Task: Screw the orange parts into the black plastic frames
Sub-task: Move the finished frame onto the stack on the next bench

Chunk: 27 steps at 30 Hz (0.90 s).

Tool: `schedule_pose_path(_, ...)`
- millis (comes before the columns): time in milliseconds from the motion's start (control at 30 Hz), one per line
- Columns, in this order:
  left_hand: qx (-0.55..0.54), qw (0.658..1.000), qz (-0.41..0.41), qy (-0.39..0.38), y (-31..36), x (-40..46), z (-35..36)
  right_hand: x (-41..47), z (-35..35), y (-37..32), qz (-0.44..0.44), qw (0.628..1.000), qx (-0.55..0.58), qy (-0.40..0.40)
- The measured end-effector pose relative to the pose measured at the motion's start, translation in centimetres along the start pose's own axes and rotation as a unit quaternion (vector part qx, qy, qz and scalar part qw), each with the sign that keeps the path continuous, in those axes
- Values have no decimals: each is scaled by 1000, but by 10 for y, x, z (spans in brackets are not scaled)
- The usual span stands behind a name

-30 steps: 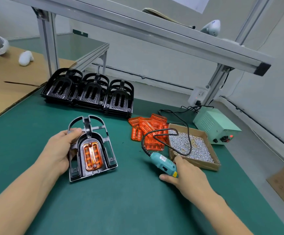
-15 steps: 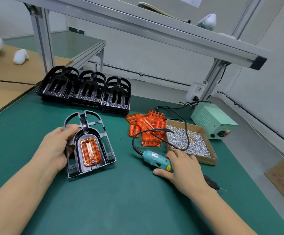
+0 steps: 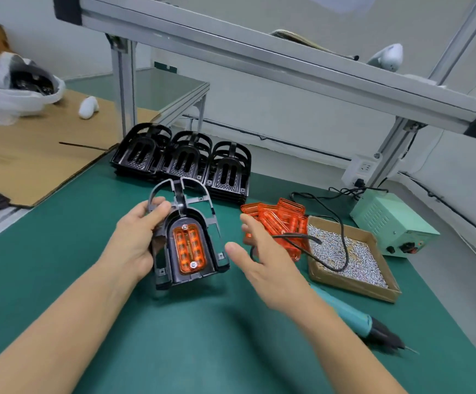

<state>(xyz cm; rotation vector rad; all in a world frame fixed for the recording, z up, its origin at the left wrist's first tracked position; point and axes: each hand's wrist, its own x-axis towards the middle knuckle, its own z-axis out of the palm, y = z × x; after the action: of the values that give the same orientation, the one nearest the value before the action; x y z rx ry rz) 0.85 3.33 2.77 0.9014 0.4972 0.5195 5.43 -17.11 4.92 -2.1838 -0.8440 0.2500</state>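
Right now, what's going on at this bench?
A person is fitting orange parts into black frames. The left hand grips a frame with an orange part seated in it, a screw showing at each end. The right hand is open beside it, holding nothing. The screwdriver lies on the mat, near the screw box and spare orange parts.

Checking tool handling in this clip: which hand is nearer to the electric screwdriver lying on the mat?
Right. The right hand hovers open just above and left of the electric screwdriver, not touching it. The left hand is farther left, gripping the black frame.
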Motion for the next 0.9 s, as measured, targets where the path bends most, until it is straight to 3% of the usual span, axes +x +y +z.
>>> schedule_pose_path(100, -15, 1000, -4, -11, 4, -1, -1, 15, 30, -16, -1, 993, 101, -57)
schedule_pose_path(300, -25, 999, 14, 20, 19, -2, -18, 39, 60, -33, -19, 982, 186, 10)
schedule_pose_path(500, 66, 994, 82, 7, 22, -7, -37, 63, 82, -51, -21, 967, 249, 42)
schedule_pose_path(700, 87, 984, 150, 41, 34, -4, -60, 84, 105, -73, -29, 960, 280, 15)
schedule_pose_path(900, 98, 970, 181, 129, 62, 3, -96, 110, 140, -109, -51, 965, 251, -49)
